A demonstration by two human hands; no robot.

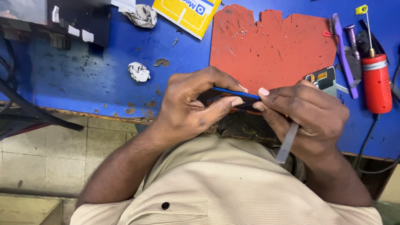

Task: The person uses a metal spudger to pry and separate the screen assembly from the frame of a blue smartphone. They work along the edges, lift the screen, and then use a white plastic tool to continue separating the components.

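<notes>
Both hands meet at the near edge of the blue-painted, chipped workbench (83, 79), closed around a thin, flat blue-edged phone body (233, 93) held edge-on above the person's lap. The left hand (193, 104) grips it from the left, thumb along the underside and fingers curled over the top edge; the right hand (306, 114) pinches its right end and also clasps a slim flat grey metal tool (287, 143), whose free end points down toward the beige ribbed shirt (233, 183). The working tip of that tool is hidden behind the fingers, so whether it sits in the seam cannot be told. Judging by what lies about, the opening work looks partly done: tiny screws (241, 33) lie scattered on the red rubber mat (271, 50), and a small rectangular panel with a yellow-orange sticker (325, 79) rests just beside the right hand at the mat's edge, apart from the phone body. The body itself appears to be in one piece between the fingers, which suggests that separating it remains. Further right, untouched, lie a purple-handled brush (343, 54) and a red cylindrical tool with a thin metal tip (376, 81). Crumpled white paper (138, 71) sits well to the left.
</notes>
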